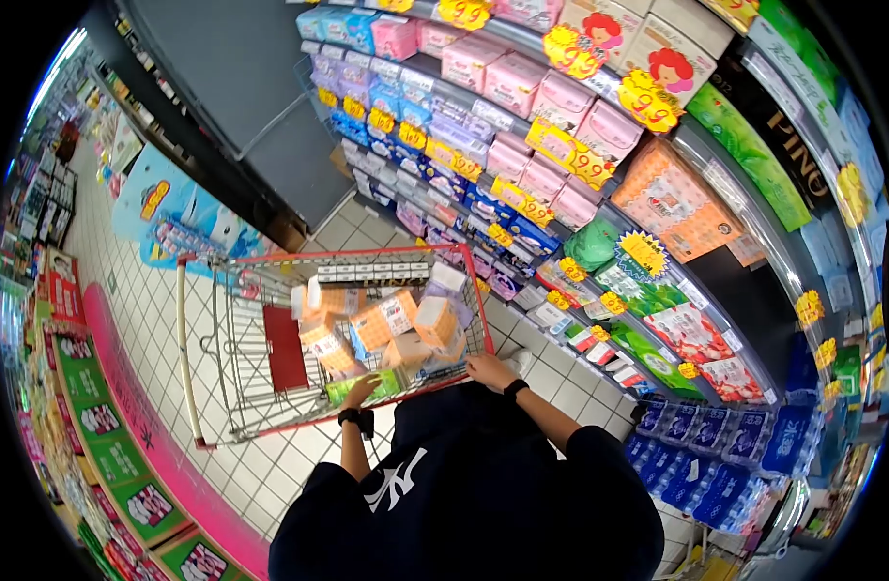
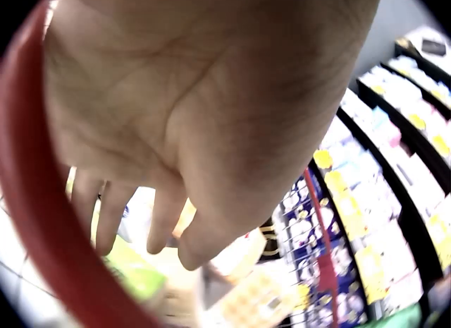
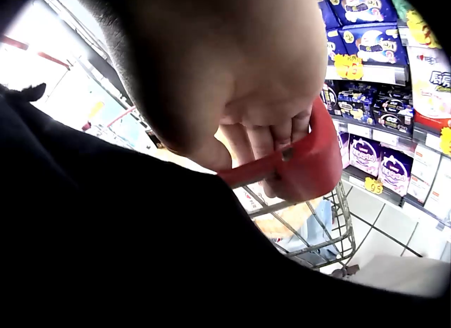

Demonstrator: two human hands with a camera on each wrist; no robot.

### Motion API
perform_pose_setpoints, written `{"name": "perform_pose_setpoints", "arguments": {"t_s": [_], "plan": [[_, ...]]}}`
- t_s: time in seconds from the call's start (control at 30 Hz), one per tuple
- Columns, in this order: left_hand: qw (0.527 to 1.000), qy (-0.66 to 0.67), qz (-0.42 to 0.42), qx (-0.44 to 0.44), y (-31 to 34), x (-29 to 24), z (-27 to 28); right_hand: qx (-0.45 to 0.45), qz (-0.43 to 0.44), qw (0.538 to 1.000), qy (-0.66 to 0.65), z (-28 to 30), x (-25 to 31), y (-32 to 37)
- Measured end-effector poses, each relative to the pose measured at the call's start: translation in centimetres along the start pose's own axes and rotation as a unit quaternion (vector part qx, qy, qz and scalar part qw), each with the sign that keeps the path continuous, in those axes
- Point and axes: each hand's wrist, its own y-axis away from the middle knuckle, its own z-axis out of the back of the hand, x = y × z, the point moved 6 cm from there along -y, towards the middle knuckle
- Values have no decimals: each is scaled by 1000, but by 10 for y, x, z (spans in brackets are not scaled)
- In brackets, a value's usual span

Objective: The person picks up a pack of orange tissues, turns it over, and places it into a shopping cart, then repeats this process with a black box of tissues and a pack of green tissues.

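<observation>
A shopping cart (image 1: pixel 478 295) with a red rim stands in front of the person. My right hand (image 1: pixel 491 370) grips its near right corner; in the right wrist view the fingers curl over the red corner piece (image 3: pixel 310 166). Inside the near side of the basket, my left hand (image 1: pixel 362 389) reaches down over a green pack (image 1: pixel 391 384). Its fingers (image 2: pixel 116 208) hang loosely extended with nothing between them in the left wrist view. Several orange-and-white tissue packs (image 1: pixel 384 320) lie heaped in the basket, beside a black-and-white pack (image 1: pixel 372 274) along the far side.
Shelves with pink packs (image 1: pixel 510 77) and yellow price tags rise ahead and right. Blue-wrapped bottled water (image 1: pixel 701 484) is stacked at the right. Green cartons (image 1: pixel 115 436) line a pink-edged display on the left. A blue cartoon display (image 1: pixel 188 213) stands beyond the cart on tiled floor.
</observation>
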Motion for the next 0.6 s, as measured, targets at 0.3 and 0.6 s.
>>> {"name": "perform_pose_setpoints", "arguments": {"t_s": [0.3, 0.6], "plan": [[977, -187, -89, 56, -24, -158, -35, 28, -78, 995, -57, 24, 4, 20], [981, -4, -193, 4, -31, -245, -15, -88, -121, 978, -144, 65, -21, 46]]}}
